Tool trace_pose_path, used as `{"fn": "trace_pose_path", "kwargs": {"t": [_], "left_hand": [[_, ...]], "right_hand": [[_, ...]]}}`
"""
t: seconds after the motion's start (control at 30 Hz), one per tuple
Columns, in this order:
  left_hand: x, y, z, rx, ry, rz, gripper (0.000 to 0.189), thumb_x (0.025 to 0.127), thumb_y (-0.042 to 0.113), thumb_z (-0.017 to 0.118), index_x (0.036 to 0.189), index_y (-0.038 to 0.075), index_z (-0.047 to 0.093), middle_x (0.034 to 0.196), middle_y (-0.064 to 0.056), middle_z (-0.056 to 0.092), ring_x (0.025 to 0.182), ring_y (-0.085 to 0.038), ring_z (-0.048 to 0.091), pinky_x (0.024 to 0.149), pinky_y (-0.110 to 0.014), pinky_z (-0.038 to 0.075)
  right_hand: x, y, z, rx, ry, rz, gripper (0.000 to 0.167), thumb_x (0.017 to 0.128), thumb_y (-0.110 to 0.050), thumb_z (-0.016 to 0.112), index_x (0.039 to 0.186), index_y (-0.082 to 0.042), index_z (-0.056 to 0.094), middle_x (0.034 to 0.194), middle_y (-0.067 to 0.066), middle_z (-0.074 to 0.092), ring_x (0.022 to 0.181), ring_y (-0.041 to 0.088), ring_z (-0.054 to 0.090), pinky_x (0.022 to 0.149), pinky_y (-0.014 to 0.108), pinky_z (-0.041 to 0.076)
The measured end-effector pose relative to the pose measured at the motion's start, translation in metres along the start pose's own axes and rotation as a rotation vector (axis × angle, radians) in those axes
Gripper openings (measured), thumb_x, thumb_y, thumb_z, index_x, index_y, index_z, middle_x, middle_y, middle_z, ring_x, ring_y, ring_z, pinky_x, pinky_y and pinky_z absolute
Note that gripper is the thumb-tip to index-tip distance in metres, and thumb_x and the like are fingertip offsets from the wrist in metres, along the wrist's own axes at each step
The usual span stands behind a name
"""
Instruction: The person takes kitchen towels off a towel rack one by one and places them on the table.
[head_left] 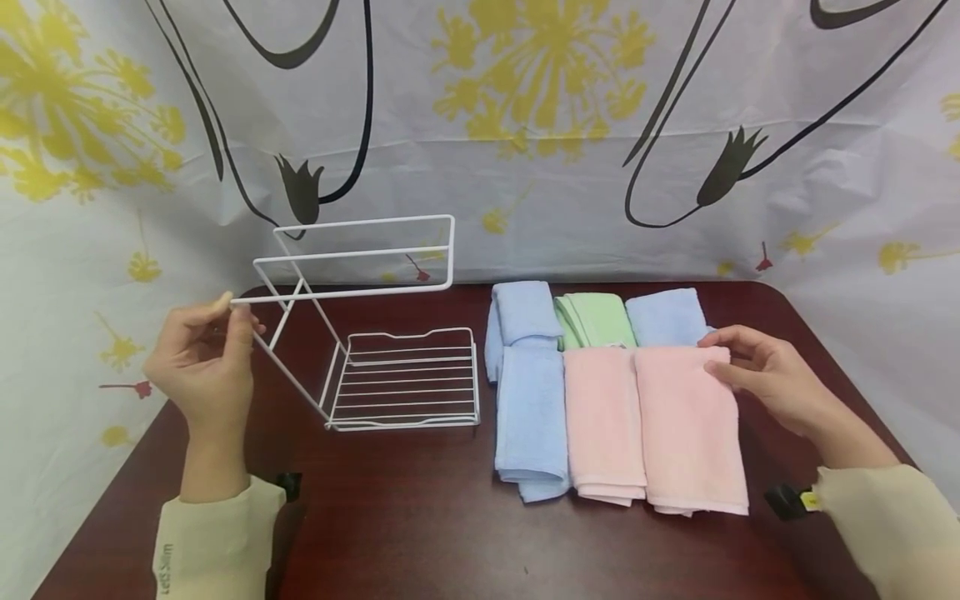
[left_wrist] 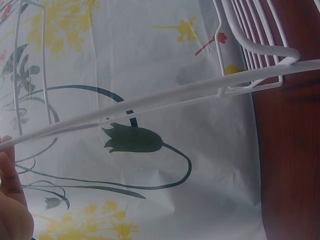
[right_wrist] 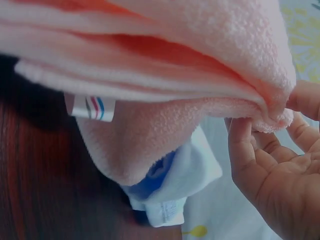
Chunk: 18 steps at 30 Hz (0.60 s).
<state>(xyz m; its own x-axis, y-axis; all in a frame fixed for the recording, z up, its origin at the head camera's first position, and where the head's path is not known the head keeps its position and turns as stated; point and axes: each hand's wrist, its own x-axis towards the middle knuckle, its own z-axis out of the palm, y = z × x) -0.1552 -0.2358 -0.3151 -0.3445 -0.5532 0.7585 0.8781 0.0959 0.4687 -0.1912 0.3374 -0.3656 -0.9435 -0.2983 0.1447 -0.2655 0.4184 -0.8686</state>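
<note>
My left hand [head_left: 206,350] pinches the upper left corner of a white wire rack [head_left: 408,381]. The rack's slatted base is on the table, with its tall side frame leaning out to the left. In the left wrist view a long rack wire [left_wrist: 165,97] runs up from the fingertips. At the right, my right hand [head_left: 772,379] pinches the far right corner of a folded pink towel [head_left: 690,433] between thumb and fingers. The right wrist view shows that towel's layered edge [right_wrist: 150,85] and a small striped label [right_wrist: 94,108]. Left of it lies another pink towel [head_left: 603,421].
A folded blue towel [head_left: 531,417] lies left of the pink ones. Behind stand another blue towel [head_left: 525,312], a green towel [head_left: 596,321] and a further blue towel [head_left: 667,317]. The dark red table [head_left: 420,508] meets a flower-patterned sheet [head_left: 525,192] at its back edge.
</note>
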Motion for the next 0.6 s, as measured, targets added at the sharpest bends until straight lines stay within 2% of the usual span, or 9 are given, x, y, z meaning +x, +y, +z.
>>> {"fn": "trace_pose_path", "kwargs": {"t": [0.17,0.4,0.6], "left_hand": [[0.000,0.000,0.000,-0.012,-0.001,0.000,0.014,0.076,-0.018,0.066,0.089,-0.023,0.063,0.077,-0.009,0.073,0.058,-0.012,0.065,0.056,-0.017,0.056],[0.000,0.001,0.000,0.051,0.001,0.009,0.015,0.079,-0.013,0.070,0.089,-0.023,0.063,0.076,-0.008,0.073,0.058,-0.011,0.065,0.057,-0.016,0.055],[0.000,0.001,0.000,0.052,0.001,0.008,0.016,0.079,-0.012,0.071,0.089,-0.022,0.064,0.076,-0.009,0.073,0.058,-0.011,0.065,0.056,-0.016,0.055]], "right_hand": [[0.004,0.007,0.001,-0.020,0.000,0.037,0.025,0.095,-0.003,0.063,0.118,-0.011,0.060,0.108,-0.017,0.060,0.075,0.002,0.066,0.060,0.025,0.059],[0.006,0.012,-0.001,-0.086,0.009,0.065,0.023,0.095,-0.004,0.063,0.117,-0.007,0.060,0.106,-0.021,0.058,0.080,0.000,0.065,0.062,0.022,0.060],[0.009,0.016,0.001,-0.131,0.013,0.095,0.022,0.094,-0.004,0.064,0.115,-0.003,0.059,0.097,-0.022,0.059,0.077,0.000,0.063,0.060,0.023,0.059]]}}
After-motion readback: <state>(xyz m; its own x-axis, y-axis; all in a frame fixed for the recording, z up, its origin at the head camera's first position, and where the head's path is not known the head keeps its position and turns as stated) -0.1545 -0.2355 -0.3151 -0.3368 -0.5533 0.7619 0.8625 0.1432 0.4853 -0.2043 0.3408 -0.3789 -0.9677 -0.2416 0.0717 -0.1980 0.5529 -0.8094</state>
